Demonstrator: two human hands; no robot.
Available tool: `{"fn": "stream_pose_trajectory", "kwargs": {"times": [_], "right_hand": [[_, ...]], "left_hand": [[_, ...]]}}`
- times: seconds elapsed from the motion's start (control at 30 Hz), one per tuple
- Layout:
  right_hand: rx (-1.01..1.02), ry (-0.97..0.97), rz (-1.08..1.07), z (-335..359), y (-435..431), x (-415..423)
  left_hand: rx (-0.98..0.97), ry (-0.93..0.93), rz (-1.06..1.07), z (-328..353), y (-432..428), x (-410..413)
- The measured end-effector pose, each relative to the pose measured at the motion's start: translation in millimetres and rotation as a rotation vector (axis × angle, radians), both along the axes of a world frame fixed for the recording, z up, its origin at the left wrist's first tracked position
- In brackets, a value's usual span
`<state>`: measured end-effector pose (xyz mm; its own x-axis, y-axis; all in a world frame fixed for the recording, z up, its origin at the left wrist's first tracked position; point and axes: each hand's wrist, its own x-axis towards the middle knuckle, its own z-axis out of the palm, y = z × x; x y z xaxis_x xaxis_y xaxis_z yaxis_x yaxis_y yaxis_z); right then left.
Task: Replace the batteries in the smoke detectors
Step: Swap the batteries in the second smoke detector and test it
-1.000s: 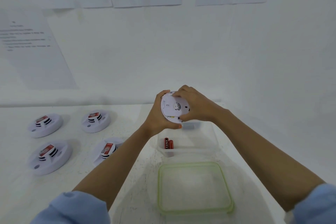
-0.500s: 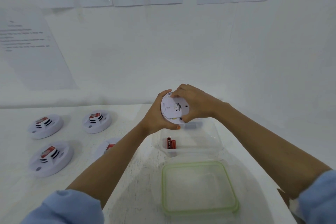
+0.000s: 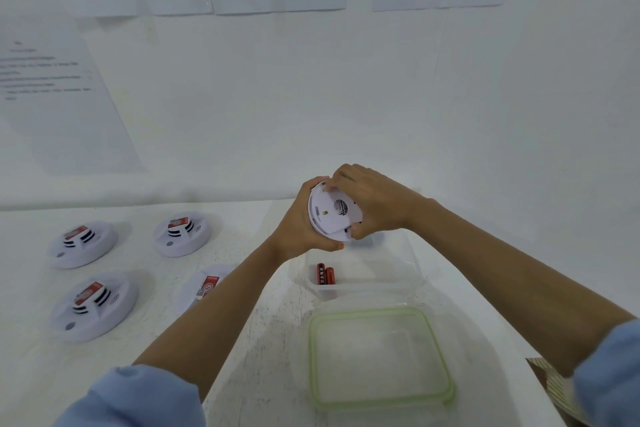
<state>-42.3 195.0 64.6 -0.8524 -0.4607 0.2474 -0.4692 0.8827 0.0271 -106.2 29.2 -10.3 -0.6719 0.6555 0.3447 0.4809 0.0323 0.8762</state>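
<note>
A person's left hand [image 3: 298,230] and right hand [image 3: 377,201] still clasp the smoke detector [image 3: 330,215] above the clear tub [image 3: 410,263], right fingertips now up on its rim; two red batteries [image 3: 325,274] lie inside, four other detectors [image 3: 83,244] left, one half-hidden by the left forearm [image 3: 221,305]

Head-worn camera looks forward and down, close over the table [image 3: 266,340].
</note>
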Motion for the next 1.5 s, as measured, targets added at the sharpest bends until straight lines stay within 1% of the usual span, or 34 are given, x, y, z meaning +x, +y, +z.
{"fn": "stream_pose_trajectory", "kwargs": {"times": [0.23,0.4,0.57,0.77,0.97,1.1,1.2,1.43,1.5], "right_hand": [[-0.006,0.114,0.065,1.5,1.2,10.4],[-0.063,0.071,0.055,3.1,-6.2,21.0],[-0.09,0.082,0.059,3.5,-12.2,33.2],[-0.165,0.062,-0.047,-1.9,-1.2,50.1],[-0.413,-0.061,-0.174,-22.0,-0.2,94.5],[-0.546,-0.17,-0.176,-38.4,-5.9,128.6],[-0.583,-0.253,-0.165,-49.4,-7.5,147.4],[-0.577,-0.432,-0.185,-71.8,-19.6,169.8],[-0.543,-0.465,-0.193,-76.5,-22.5,171.8]], "left_hand": [[0.033,0.033,0.024,7.5,-0.5,9.0],[0.053,0.03,0.009,11.2,-6.5,19.0],[0.044,0.006,0.002,11.5,-16.1,23.8],[0.088,-0.022,0.006,13.6,-23.6,35.1],[0.116,-0.053,0.013,4.7,-38.6,58.7],[0.117,-0.049,0.064,1.9,-53.4,80.3],[0.134,-0.067,0.104,4.3,-62.1,98.4],[0.101,-0.087,0.162,1.1,-70.0,138.6],[0.096,-0.092,0.166,-0.4,-70.3,145.9]]}}
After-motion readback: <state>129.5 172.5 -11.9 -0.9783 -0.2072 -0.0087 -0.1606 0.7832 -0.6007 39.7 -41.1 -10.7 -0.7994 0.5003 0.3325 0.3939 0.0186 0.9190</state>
